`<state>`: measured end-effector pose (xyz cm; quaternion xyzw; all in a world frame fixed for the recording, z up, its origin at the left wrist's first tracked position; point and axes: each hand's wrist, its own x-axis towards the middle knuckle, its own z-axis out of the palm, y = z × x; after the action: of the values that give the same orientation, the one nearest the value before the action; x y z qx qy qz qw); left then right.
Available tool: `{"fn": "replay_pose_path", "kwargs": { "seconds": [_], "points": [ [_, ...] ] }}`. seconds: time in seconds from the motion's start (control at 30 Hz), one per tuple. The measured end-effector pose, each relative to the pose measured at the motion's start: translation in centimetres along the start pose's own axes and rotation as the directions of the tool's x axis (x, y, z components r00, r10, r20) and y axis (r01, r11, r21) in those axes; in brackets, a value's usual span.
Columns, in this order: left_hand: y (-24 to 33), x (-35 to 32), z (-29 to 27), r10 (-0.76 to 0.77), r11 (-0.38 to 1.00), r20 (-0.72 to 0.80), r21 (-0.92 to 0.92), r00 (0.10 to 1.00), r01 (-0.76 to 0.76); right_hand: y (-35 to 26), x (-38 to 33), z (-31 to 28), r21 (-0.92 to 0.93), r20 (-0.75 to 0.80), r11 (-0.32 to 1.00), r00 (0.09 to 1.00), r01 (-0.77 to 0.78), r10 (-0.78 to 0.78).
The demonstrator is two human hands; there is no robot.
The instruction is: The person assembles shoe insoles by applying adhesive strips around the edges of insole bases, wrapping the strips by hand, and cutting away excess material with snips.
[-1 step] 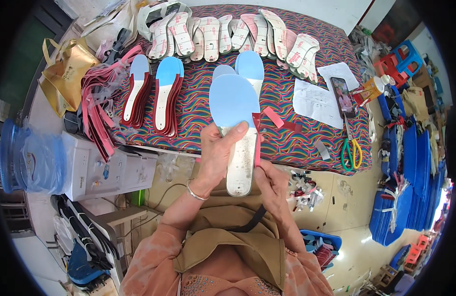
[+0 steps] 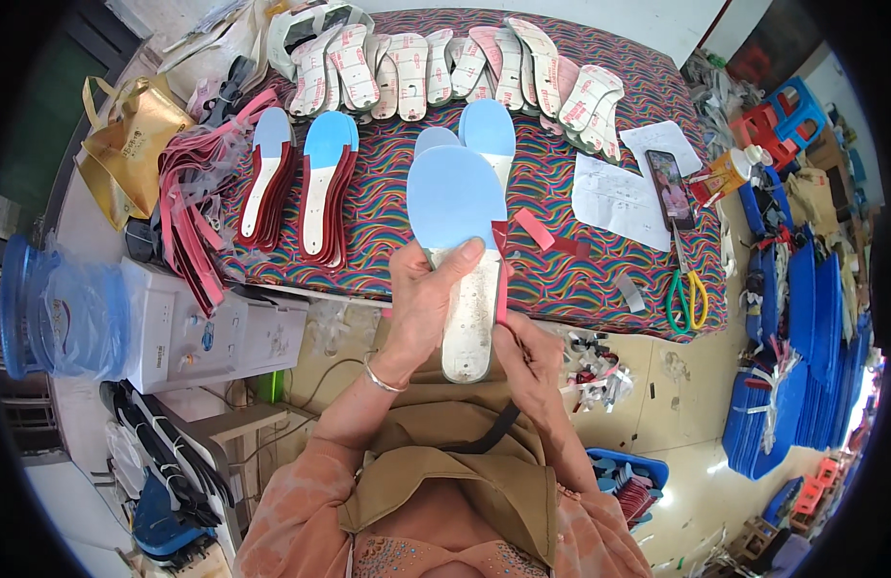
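Observation:
An insole [image 2: 456,200] with a blue forefoot and a whitish, smudged heel is upright in front of me, toe pointing away. My left hand [image 2: 434,289] grips it around the middle, thumb pressed flat on top. A dark red and pink strip [image 2: 502,279] runs along the insole's right edge. The fingers of my right hand [image 2: 527,358] pinch the strip's lower end beside the heel. Behind the held insole, more blue-topped insoles [image 2: 489,130] lie on the patterned tabletop [image 2: 397,212].
Two stacks of red-edged insoles [image 2: 269,183] and a pile of pink-red strips [image 2: 190,212] lie left. Printed insole pieces [image 2: 407,72] line the far side. Scissors [image 2: 684,294], a phone [image 2: 668,188], papers [image 2: 614,202] and a bottle [image 2: 730,175] are right. A blue bin [image 2: 648,466] stands low right.
The held insole has shifted very slightly to the left, and my right hand with it. Both hands keep their grip.

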<state>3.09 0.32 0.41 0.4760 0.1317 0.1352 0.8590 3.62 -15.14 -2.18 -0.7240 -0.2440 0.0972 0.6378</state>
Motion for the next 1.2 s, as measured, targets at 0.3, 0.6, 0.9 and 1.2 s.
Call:
{"fn": "replay_pose_path", "kwargs": {
  "seconds": [0.3, 0.6, 0.9, 1.2],
  "points": [
    [-1.3, -0.8, 1.3, -0.066, 0.998, -0.046, 0.015, 0.997, 0.066, 1.4, 3.2, 0.2, 0.043, -0.1, 0.987, 0.984, 0.153, -0.148],
    [0.8, 0.6, 0.7, -0.115, 0.967, 0.027, -0.226, 0.993, 0.118, 3.1, -0.1, -1.2, -0.189, 0.105, 0.944, 0.961, 0.272, -0.256],
    [-2.3, -1.7, 2.8, -0.349, 0.924, 0.285, -0.057, 0.893, 0.379, -0.3, 5.9, -4.6, 0.463, 0.09, 0.876, 0.99, -0.135, 0.105],
    [-1.2, -2.8, 1.7, -0.304, 0.951, 0.338, 0.054, 0.891, 0.304, -1.6, 6.4, -4.6, 0.267, 0.099, 0.963, 0.995, -0.037, 0.011]
  ]
}}
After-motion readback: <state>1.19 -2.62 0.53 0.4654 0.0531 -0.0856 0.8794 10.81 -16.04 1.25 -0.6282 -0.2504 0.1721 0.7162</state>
